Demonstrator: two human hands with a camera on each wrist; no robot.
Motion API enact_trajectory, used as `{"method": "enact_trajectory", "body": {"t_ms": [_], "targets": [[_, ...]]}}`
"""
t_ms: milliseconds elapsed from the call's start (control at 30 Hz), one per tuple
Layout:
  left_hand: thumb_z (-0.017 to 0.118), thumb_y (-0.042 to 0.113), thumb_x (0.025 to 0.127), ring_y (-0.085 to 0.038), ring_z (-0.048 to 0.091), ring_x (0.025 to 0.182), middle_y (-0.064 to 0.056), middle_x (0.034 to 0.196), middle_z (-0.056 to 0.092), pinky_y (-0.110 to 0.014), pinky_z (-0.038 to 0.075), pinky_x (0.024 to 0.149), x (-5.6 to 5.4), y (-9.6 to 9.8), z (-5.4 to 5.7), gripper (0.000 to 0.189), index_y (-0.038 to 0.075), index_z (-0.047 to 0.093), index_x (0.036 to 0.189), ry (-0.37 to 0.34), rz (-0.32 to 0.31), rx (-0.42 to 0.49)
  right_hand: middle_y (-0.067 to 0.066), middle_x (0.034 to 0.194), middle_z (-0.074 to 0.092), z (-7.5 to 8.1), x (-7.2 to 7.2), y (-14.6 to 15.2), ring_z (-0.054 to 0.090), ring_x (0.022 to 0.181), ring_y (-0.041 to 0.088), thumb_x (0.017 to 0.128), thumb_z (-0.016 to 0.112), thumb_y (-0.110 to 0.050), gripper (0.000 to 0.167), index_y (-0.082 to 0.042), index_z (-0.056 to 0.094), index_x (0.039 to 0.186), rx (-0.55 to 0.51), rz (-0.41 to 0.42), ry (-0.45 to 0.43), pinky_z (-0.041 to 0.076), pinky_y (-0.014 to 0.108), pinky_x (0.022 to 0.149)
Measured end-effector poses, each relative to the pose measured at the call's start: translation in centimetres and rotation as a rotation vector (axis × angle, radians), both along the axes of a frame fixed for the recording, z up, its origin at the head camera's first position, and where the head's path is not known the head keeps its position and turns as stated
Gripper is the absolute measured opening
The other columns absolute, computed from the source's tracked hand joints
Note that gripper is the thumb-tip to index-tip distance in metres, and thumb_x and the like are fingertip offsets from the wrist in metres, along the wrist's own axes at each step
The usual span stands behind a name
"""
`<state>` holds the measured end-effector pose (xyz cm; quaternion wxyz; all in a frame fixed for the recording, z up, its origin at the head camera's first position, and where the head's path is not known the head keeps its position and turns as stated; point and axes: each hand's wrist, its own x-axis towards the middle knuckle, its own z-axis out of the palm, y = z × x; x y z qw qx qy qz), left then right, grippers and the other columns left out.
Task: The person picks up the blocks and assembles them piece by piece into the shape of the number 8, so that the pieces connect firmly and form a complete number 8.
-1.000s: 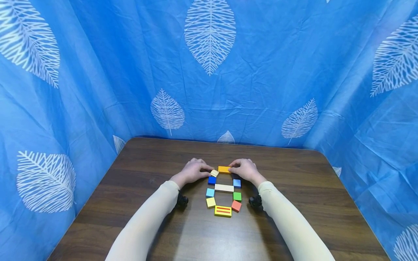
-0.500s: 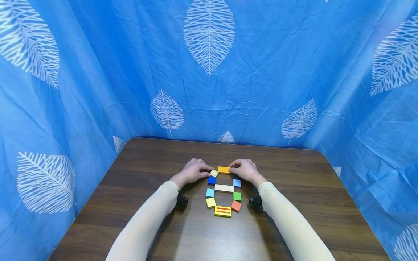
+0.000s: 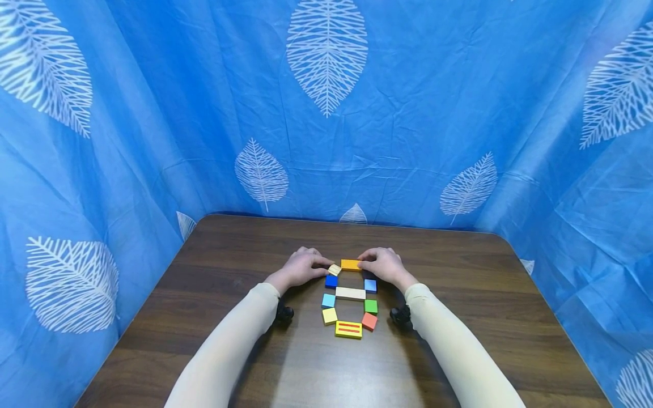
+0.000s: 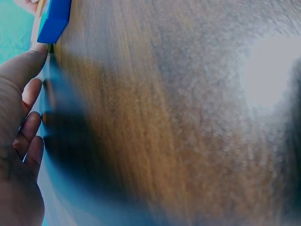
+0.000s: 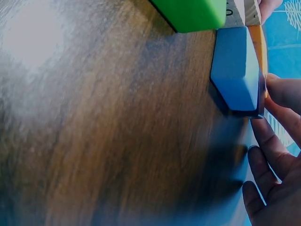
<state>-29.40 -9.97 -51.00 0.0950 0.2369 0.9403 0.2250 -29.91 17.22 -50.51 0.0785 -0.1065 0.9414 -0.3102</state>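
Observation:
In the head view my left hand [image 3: 302,266] pinches the left corner of a small bare-wood block [image 3: 334,270] between thumb and forefinger. My right hand [image 3: 384,265] grips the right end of a long orange block [image 3: 350,265], which lies beside the wooden one. Just nearer than the left fingers sits a dark blue block [image 3: 331,281]. A lighter blue block [image 3: 370,286] lies below the right hand. In the right wrist view the thumb [image 5: 284,92] is against the orange block, while the other fingers curve close to the tabletop.
A pale long block [image 3: 350,293] crosses the middle of the ring of blocks. Nearer lie light blue [image 3: 329,301], green [image 3: 370,307], pale yellow [image 3: 329,316] and red [image 3: 369,322] blocks, plus a yellow red-striped one [image 3: 348,330]. Blue curtain [image 3: 398,113] surrounds the brown table [image 3: 204,351].

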Motion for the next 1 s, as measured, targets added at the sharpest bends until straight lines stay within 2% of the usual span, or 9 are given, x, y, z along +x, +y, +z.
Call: {"method": "enact_trajectory", "body": {"t_ms": [400, 1000], "targets": [[0.067, 0.038, 0.100, -0.021, 0.050, 0.115, 0.005, 0.117, 0.065, -0.045, 0.040, 0.100, -0.04, -0.06, -0.12, 0.034, 0.031, 0.070, 0.133, 0.012, -0.011, 0.003, 0.005, 0.117, 0.071, 0.18, -0.01, 0.44, 0.051, 0.110, 0.031, 0.100, 0.068, -0.029, 0.020, -0.017, 0.079, 0.112, 0.015, 0.003, 0.016, 0.035, 0.056, 0.100], [0.067, 0.039, 0.100, -0.021, 0.050, 0.115, 0.005, 0.118, 0.065, -0.044, 0.040, 0.101, -0.02, -0.02, -0.20, 0.036, 0.033, 0.069, 0.134, 0.010, -0.002, -0.007, 0.005, 0.118, 0.071, 0.07, 0.06, 0.35, 0.050, 0.110, 0.030, 0.100, 0.069, -0.030, 0.020, -0.018, 0.079, 0.111, 0.005, -0.008, 0.009, 0.033, 0.056, 0.102]]}}
